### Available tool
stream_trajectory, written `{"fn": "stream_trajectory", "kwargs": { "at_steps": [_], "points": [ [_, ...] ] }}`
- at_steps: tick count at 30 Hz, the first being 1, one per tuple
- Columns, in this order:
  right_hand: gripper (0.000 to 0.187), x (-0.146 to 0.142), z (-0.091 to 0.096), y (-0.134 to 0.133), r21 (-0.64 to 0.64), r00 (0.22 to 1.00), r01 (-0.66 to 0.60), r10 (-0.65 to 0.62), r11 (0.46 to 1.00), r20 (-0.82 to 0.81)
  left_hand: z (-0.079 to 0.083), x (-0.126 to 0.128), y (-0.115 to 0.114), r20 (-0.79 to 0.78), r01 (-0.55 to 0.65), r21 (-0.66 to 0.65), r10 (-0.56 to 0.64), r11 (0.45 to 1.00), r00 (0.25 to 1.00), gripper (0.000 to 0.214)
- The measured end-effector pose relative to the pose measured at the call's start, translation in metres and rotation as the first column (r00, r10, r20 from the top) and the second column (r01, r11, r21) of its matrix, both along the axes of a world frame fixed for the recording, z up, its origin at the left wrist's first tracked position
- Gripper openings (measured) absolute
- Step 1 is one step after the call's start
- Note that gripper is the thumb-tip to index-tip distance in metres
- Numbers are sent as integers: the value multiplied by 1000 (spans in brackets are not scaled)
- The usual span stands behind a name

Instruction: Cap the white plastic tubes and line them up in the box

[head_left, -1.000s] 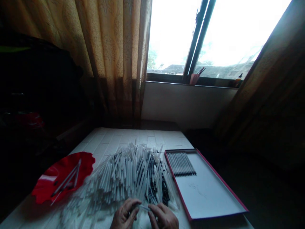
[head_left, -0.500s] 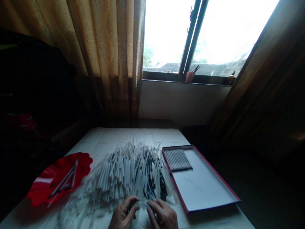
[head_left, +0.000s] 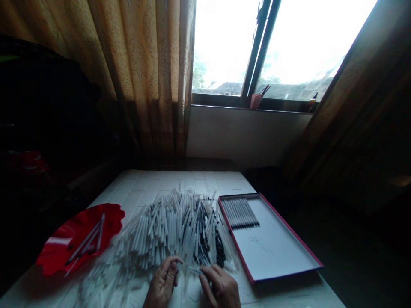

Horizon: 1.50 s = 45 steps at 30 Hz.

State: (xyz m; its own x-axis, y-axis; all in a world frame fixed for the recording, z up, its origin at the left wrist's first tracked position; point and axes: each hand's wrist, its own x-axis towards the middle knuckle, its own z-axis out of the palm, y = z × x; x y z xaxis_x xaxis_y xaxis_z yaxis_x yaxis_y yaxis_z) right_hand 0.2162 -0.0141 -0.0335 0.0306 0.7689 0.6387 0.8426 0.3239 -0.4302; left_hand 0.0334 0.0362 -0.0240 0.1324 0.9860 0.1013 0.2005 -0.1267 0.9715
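Observation:
At the table's near edge, my right hand [head_left: 221, 286] pinches a thin pale tube, perhaps a pen part [head_left: 194, 269], which points left. My left hand [head_left: 163, 280] is just left of the tube's free end, fingers curled and closed; a faint translucent piece may be at its fingertips, too blurred to name. Right beyond both hands lies a big heap of clear pen barrels [head_left: 157, 231], with dark-ended pieces [head_left: 220, 252] on its right side. Beside it, a shallow red-edged box [head_left: 279, 256] holds a neat row of black-tipped pens [head_left: 240, 213].
A red wavy-rimmed plate [head_left: 53, 254] with several pens [head_left: 85, 246] stands at the left. Loose translucent pieces spread over the near left of the white brick-patterned table [head_left: 221, 179]. Behind are a curtain [head_left: 150, 77] and a window whose sill carries a pink cup [head_left: 256, 101].
My left hand has drawn slightly left and up, away from the tube that was between both hands. My right hand keeps the tube in nearly the same place.

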Motion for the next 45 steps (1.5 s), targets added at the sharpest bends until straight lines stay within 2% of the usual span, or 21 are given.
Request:
{"fn": "stream_trajectory", "kwargs": {
  "at_steps": [3, 10, 12, 16, 19, 24, 30, 34, 45],
  "points": [
    [38, 0, 2, -1, -17, 1000, -10, 10, 1000, 6, 0, 0, 1, 41, -1, -16, 2, 1000, 999, 62],
    [38, 0, 1, 0, -13, 1000, -4, 4, 1000, -10, 10, 1, -1, 31, 49, 100, -52, 994, 998, 51],
    [36, 0, 0, 0, -20, 1000, -13, 13, 1000, -14, 9, 1, -2, 67, 32, 54, -35, 998, 997, 50],
    [33, 0, -1, -1, -31, 999, -27, 26, 999, -32, 3, 1, -1, 148, 47, -124, -29, 991, 989, 53],
    [30, 0, 1, -2, -25, 999, -22, 21, 999, -42, 0, 2, 2, 239, 45, -175, -2, 984, 971, 53],
    [25, 0, 4, -3, -9, 998, -57, 57, 998, -12, -3, -3, 10, 332, 118, -251, -29, 961, 943, 61],
    [25, -4, 5, -3, 10, 983, -103, 100, 995, 152, 2, -5, 10, 398, 197, -301, -64, 933, 915, 56],
    [27, -5, 9, -3, -4, 965, -137, 134, 991, 223, 4, -1, 8, 377, 187, -304, -63, 934, 924, 54],
    [24, -4, 13, -5, -20, 982, -123, 125, 992, 145, 0, 2, 5, 325, 117, -292, -17, 949, 946, 54]
  ]
}}
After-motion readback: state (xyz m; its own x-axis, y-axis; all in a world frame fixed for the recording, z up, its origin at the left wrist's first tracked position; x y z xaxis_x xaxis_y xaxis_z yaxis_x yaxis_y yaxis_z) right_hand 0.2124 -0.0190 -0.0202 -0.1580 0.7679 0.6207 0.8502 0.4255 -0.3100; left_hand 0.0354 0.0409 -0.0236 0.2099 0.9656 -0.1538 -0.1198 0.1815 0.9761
